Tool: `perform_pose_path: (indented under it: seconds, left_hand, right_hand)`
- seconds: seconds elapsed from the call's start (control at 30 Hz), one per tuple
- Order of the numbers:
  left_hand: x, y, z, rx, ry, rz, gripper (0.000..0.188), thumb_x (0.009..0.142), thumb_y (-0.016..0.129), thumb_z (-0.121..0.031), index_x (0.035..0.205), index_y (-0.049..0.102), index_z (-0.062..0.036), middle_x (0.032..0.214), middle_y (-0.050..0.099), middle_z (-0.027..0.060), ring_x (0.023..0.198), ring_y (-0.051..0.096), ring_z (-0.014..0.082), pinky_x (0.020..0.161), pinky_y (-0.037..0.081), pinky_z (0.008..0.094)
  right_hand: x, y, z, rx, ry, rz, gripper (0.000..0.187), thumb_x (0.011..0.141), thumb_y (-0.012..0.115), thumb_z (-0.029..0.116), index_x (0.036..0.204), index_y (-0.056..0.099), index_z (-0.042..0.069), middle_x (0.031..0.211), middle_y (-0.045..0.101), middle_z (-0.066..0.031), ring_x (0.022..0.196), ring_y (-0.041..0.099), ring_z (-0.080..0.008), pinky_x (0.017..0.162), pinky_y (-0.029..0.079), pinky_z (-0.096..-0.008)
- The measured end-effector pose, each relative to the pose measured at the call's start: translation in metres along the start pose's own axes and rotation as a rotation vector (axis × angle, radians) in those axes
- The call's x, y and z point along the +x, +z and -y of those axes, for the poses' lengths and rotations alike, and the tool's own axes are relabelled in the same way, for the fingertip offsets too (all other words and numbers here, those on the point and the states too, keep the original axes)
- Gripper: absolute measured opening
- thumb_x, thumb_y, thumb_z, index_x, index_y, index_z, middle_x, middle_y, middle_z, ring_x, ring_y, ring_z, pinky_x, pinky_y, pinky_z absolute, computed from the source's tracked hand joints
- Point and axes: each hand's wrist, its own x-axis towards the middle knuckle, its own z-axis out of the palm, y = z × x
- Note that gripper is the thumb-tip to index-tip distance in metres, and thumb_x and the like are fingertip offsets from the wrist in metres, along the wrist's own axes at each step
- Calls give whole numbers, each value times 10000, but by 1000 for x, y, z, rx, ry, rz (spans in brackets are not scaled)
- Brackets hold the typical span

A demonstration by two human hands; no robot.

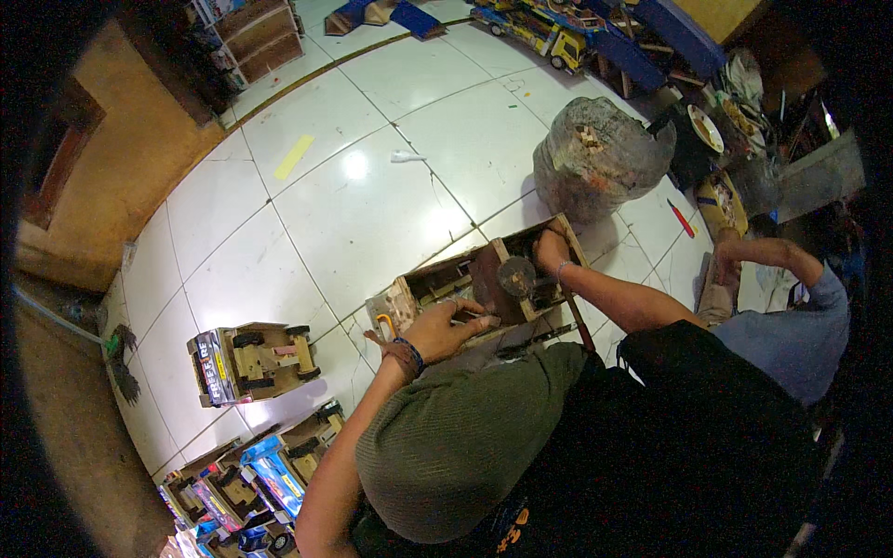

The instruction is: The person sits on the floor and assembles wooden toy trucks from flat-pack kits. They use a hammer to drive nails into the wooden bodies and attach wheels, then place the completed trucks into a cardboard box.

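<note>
A long wooden box [406, 290] with cross pieces lies in front of me on the tiles. My left hand [442, 332] reaches over its near left side, thumb and fingers drawn together around something too small to make out. At the far right end, my right hand [551, 247] is down inside the box, fingers curled; what they hold is hidden. Between the hands, a dark round disc [516, 276] sits beside a brown panel [486, 276]. An orange curved handle [386, 324] shows by my left wrist.
A bulging grey sack [600, 158] stands beyond the box. Left lies a wooden toy truck [270, 358], wheels showing, with several more toy trucks [279, 474] below. At right, another person's hand [730, 256] is near a red-handled tool [682, 219]. A yellow toy truck [558, 46] stands far back.
</note>
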Motion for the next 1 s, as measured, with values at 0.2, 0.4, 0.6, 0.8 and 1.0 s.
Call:
perform_pose_path:
  seconds: [0.2,0.4,0.6,0.8,1.0]
  left_hand:
    - [-2,0,-1,35,-29,2,569,911,603,-574,1222,640,-98,1214,647,176,1159,607,302,983,472,426]
    - [-3,-2,-3,6,-57,22,568,911,602,-573,1241,633,-111,1215,649,173,1172,600,309,991,467,428]
    - [0,3,-5,45,33,-102,534,934,602,-523,1244,634,-90,1168,670,163,1107,633,272,960,487,396]
    - [7,-1,-22,-420,193,-335,490,944,638,-426,1202,657,-9,1052,711,111,975,670,178,892,520,317]
    - [-2,-10,-27,-645,218,-283,336,949,673,-233,1218,656,-33,1064,705,59,961,669,123,807,553,266]
  right_hand:
    - [3,1,1,-54,40,142,253,906,607,195,1000,665,-32,1042,668,-281,1007,649,-418,843,522,-504]
    - [-33,-38,7,272,-182,-182,286,950,586,264,968,677,-7,947,700,-213,851,683,-349,744,523,-442]
    - [-85,-124,27,407,-200,52,292,933,647,306,913,681,17,769,681,-146,686,659,-271,665,508,-388]
    - [-135,-180,83,291,-663,5,233,955,633,235,955,698,11,799,696,-108,690,645,-188,647,502,-346]
    - [-140,-192,116,326,-692,170,342,954,613,356,872,684,32,693,641,-130,622,606,-234,610,466,-375]
